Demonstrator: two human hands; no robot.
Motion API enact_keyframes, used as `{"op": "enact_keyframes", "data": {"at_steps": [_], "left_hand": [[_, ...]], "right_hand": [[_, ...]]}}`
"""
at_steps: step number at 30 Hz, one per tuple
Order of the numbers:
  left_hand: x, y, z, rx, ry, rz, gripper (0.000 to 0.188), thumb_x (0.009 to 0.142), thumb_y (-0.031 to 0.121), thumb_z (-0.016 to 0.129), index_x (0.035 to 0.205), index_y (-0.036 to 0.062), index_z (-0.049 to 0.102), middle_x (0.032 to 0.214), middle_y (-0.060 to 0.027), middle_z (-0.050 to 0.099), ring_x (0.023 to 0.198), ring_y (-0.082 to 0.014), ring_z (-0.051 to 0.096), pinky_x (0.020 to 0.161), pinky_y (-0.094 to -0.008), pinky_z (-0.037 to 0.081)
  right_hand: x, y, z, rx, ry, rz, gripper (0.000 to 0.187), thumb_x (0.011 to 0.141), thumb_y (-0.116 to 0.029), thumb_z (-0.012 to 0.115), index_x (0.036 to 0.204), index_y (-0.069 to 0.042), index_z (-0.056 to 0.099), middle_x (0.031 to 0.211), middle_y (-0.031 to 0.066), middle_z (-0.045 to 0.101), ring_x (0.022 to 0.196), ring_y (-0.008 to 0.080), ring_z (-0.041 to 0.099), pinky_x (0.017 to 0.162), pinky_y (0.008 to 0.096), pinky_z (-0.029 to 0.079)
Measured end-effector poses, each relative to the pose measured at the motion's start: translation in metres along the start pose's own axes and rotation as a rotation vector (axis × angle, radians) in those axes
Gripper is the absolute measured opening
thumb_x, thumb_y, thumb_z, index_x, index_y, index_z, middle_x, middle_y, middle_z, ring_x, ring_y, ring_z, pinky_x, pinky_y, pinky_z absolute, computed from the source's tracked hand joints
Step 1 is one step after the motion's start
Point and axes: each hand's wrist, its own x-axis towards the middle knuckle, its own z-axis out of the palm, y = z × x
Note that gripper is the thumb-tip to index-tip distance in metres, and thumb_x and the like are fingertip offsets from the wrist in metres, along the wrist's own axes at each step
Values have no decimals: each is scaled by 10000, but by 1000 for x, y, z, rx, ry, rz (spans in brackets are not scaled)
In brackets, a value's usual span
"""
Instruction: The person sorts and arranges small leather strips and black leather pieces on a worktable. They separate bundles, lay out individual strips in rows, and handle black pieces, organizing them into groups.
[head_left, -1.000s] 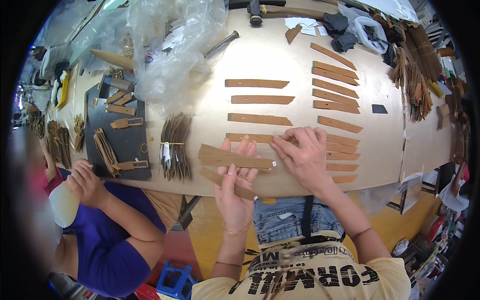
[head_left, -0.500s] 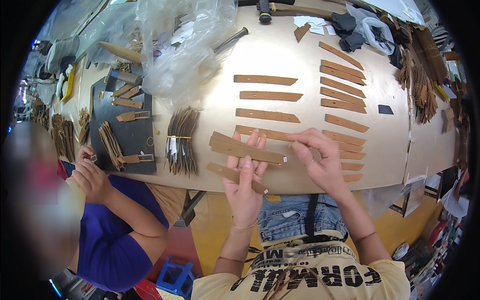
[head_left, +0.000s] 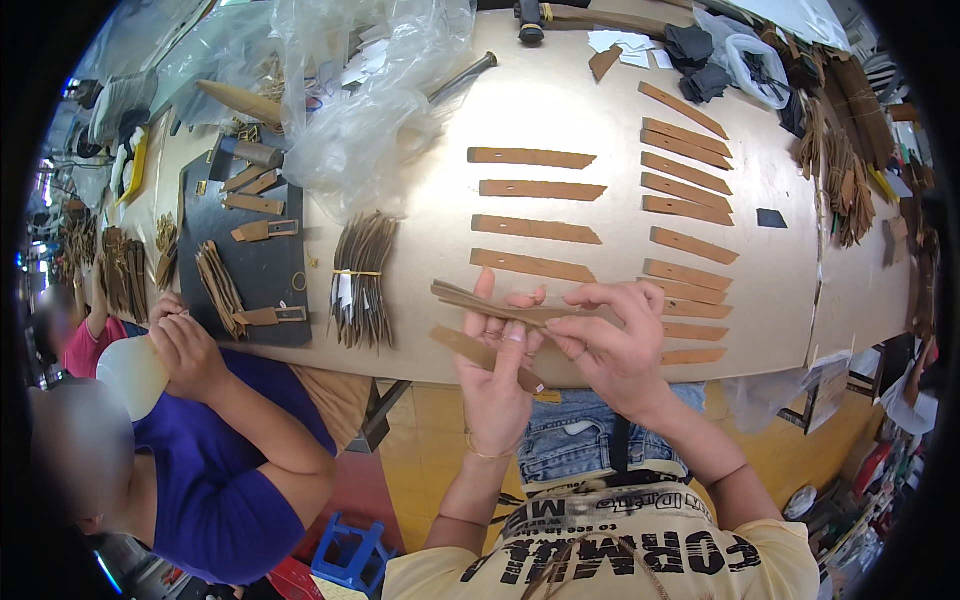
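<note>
A small stack of brown leather strips (head_left: 478, 302) lies in my left hand (head_left: 497, 395), the fingers beneath it and the thumb over it. One more leather strip (head_left: 462, 346) crosses the same palm lower down, a small pale tag at its tip. My right hand (head_left: 622, 350) pinches the right-hand end of the stack; its fingertips hide that end. Just beyond my hands, a column of single leather strips (head_left: 533, 262) is spaced out on the table. Further right lies a second column of leather strips (head_left: 686, 206), some overlapping.
To the left stands a banded bundle of strips (head_left: 362, 285), beside a dark board (head_left: 270, 325) carrying buckled pieces. Clear plastic bags (head_left: 365, 150) are heaped at the back left. A co-worker in a purple top (head_left: 215, 450) sits at my left. A hammer (head_left: 530, 25) lies at the far edge.
My right hand has come left onto the end of the stack, having been apart from it. The stack has tipped, showing more of its edges.
</note>
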Motion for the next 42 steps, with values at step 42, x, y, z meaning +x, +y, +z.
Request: {"op": "enact_keyframes", "data": {"at_steps": [42], "left_hand": [[39, 23, 15, 95, 27, -31, 549, 1009, 23, 451, 1506, -12, 220, 1363, -232, 515, 1257, -299, 541, 1004, -394, 518]], "right_hand": [[137, 130, -2, -115, -233, -56, 232, 894, -284, 692, 1067, -144, 755, 1011, 37, 617, 933, 203, 574, 887, 339, 418]]}}
